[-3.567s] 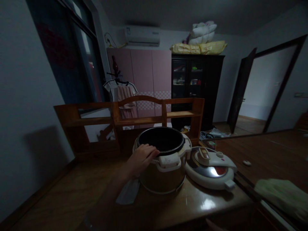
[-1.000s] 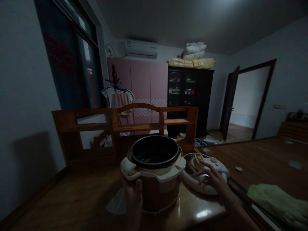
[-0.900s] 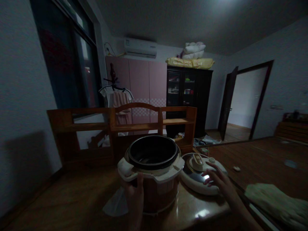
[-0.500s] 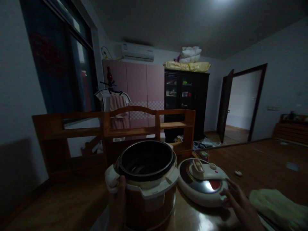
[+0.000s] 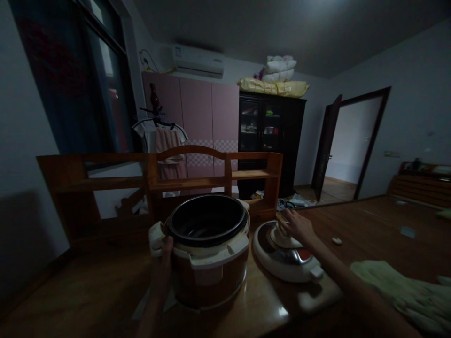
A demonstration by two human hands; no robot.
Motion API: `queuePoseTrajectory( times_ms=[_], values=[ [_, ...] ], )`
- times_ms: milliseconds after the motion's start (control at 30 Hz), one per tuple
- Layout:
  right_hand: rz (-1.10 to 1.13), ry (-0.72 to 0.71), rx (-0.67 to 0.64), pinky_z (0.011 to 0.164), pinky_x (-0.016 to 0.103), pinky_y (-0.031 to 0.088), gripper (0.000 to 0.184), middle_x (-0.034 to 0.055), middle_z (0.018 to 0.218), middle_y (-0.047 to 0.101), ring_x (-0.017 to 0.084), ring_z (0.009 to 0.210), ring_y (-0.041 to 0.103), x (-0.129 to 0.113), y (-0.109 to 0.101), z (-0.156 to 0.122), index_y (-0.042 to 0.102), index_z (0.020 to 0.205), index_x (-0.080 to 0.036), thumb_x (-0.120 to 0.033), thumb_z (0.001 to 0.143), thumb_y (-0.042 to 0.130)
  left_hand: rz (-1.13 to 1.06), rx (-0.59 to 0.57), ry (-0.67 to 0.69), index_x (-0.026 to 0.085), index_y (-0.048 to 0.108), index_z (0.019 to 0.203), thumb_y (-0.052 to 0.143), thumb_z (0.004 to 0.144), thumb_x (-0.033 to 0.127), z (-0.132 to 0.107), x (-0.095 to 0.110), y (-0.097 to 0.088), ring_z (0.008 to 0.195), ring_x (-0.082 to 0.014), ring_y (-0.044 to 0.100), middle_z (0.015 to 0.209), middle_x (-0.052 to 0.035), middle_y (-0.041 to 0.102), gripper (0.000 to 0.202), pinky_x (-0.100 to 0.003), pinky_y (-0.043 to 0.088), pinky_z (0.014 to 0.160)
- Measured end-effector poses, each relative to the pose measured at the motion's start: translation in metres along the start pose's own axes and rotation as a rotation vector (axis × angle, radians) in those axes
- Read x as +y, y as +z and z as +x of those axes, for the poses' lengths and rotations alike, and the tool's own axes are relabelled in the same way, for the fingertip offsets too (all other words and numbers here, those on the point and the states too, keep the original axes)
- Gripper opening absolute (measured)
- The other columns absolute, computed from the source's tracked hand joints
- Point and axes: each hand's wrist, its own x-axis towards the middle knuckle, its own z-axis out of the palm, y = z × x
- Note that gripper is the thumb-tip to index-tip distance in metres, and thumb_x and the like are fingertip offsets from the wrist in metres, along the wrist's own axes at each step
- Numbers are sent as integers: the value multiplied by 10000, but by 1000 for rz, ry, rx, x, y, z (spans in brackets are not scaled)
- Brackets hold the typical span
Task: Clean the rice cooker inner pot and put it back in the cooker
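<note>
An electric pressure cooker (image 5: 211, 279) stands uncovered on the wooden desk (image 5: 95, 291), its black inner pot (image 5: 207, 220) showing nothing inside that I can make out. At its left side, my left hand (image 5: 164, 263) holds the white side handle, thumb up and the other fingers mostly hidden. The round lid (image 5: 268, 256), white-rimmed with a shiny top, lies on the desk to the right of the cooker. My right hand (image 5: 296, 225) is closed over the lid's top handle, fingers wrapped round it. The lid appears to rest on the desk.
A wooden shelf rack (image 5: 190, 183) rises behind the cooker at the desk's back. To the right lie a pale green cloth (image 5: 391, 286) and a small white object (image 5: 337, 241) on a brown surface. A pink wardrobe (image 5: 197, 110) and a dark cabinet (image 5: 291, 136) stand farther off.
My right hand has moved from the lid's near right edge up onto its top handle. My left hand stays at the cooker's side handle. The view has shifted slightly.
</note>
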Motion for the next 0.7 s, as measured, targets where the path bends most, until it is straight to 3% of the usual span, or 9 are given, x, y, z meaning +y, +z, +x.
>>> queuePoseTrajectory(
  times_ms=[100, 233, 367, 500, 700],
  values=[
    [-54, -118, -78, 775, 439, 505, 608, 201, 1174, 630, 343, 989, 657, -4, 18, 26, 541, 1320, -199, -640, 919, 422, -21, -12, -47, 222, 550, 1331, 564, 827, 623, -2, 6, 0, 1331, -280, 485, 1391, -79, 571, 644, -448, 309, 1164],
    [-70, -353, -154, 831, 459, 496, 646, 197, 1266, 588, 357, 1102, 601, -3, 36, 25, 540, 1366, -240, -670, 891, 462, -49, 8, -73, 235, 539, 1344, 551, 834, 629, -5, 13, 3, 1346, -277, 470, 1420, -68, 550, 644, -442, 311, 1163],
    [-44, -619, -220, 868, 437, 491, 672, 165, 1245, 607, 334, 1104, 590, 14, 33, 19, 604, 1312, -245, -708, 830, 527, 1, 21, -106, 208, 569, 1305, 540, 832, 637, -7, 16, 5, 1311, -297, 501, 1373, -83, 585, 639, -451, 330, 1155],
    [-12, -835, -264, 911, 457, 468, 735, 171, 1265, 598, 334, 1130, 562, 33, 28, 25, 547, 1374, -194, -664, 810, 573, 24, 18, -72, 199, 555, 1310, 503, 841, 648, -8, 15, 5, 1306, -296, 504, 1379, -97, 576, 651, -459, 330, 1153],
    [67, -922, -245, 834, 393, 490, 628, 165, 1155, 630, 267, 1013, 594, 36, 25, 31, 595, 1290, -154, -581, 830, 573, 33, -9, -125, 177, 532, 1341, 527, 815, 682, -2, 10, 2, 1323, -331, 486, 1395, -138, 558, 729, -482, 339, 1143]
  ],
)
